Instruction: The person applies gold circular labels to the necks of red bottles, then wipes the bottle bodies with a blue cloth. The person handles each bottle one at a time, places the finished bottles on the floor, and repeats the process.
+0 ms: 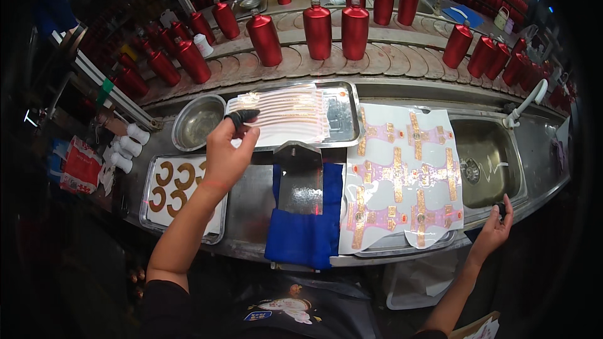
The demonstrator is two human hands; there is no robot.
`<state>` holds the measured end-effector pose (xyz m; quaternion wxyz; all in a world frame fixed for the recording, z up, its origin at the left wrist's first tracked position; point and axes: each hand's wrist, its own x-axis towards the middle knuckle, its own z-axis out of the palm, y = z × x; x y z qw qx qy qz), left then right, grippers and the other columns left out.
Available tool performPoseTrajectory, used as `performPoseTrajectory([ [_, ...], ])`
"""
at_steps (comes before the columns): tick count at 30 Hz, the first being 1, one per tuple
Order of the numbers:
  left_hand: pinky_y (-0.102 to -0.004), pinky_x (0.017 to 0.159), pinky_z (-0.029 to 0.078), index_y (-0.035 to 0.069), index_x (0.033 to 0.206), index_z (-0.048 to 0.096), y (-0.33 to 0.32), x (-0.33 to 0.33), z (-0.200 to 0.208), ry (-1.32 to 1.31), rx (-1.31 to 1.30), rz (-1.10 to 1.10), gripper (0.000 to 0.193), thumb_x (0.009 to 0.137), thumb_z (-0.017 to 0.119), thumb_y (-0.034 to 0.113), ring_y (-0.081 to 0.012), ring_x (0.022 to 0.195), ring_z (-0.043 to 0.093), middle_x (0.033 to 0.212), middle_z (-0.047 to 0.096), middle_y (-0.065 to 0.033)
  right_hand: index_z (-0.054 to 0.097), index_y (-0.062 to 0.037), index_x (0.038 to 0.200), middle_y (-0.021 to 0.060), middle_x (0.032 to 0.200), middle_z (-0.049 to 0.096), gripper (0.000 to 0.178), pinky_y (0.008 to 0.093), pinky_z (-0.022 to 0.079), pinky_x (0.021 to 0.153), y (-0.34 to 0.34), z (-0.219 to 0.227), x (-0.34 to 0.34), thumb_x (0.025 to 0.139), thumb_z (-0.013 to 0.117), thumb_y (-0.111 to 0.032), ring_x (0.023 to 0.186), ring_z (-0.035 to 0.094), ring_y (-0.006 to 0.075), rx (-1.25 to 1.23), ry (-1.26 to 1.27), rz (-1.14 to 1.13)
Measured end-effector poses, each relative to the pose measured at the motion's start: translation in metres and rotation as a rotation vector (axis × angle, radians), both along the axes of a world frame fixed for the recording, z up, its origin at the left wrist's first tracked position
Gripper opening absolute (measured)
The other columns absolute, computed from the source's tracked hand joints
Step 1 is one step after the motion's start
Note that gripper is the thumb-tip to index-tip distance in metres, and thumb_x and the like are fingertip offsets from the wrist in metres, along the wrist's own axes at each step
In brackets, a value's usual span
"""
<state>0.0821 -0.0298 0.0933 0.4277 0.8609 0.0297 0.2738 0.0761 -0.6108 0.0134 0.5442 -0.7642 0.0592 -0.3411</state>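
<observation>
My left hand (227, 154), a black finger cot on one finger, reaches over a stack of pale sheets with thin gold-brown strips (292, 113). Its finger and thumb are apart at the left edge of these sheets; I cannot tell whether they touch. The sheets lie in a metal tray (357, 113). To the right are white sheets of pink and gold decals (402, 176). My right hand (493, 232), also with a black cot, is near the front rim of the sink (487, 150), its fingers apart and nothing seen in it.
Red bottles (316, 31) stand on a curved conveyor (402, 59) beyond the counter. A metal bowl (198, 124) and a tray of brown crescent-shaped pieces (146, 204) are at left. A metal stand (299, 179) with blue cloth (301, 238) sits centrally. A tap (527, 103) rises at right.
</observation>
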Motion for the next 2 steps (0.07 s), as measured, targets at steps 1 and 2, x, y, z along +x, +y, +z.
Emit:
performPoseTrajectory([
  [1,-0.0291,0.081,0.054,0.001,0.117,0.07,0.013,0.034,-0.003,-0.06,-0.051,0.039,0.027,0.091,0.071,0.01,-0.0149,0.086,0.068,0.098,0.072,-0.0088,0.057,0.0013,0.138,0.0072,0.124,0.063,0.037,0.0236,0.047,0.09,0.028,0.008,0.01,0.101,0.057,-0.003,0.1,0.061,0.0086,-0.018,0.138,-0.039],
  [2,-0.0292,0.084,0.054,0.001,0.121,0.068,0.027,0.073,-0.005,-0.193,-0.104,0.027,0.03,0.092,0.071,0.011,-0.0155,0.089,0.069,0.103,0.072,-0.009,0.057,0.0013,0.138,0.0072,0.124,0.063,0.037,0.0236,0.047,0.09,0.044,0.023,0.023,0.101,0.057,-0.003,0.1,0.061,0.0086,-0.018,0.2,0.008],
])
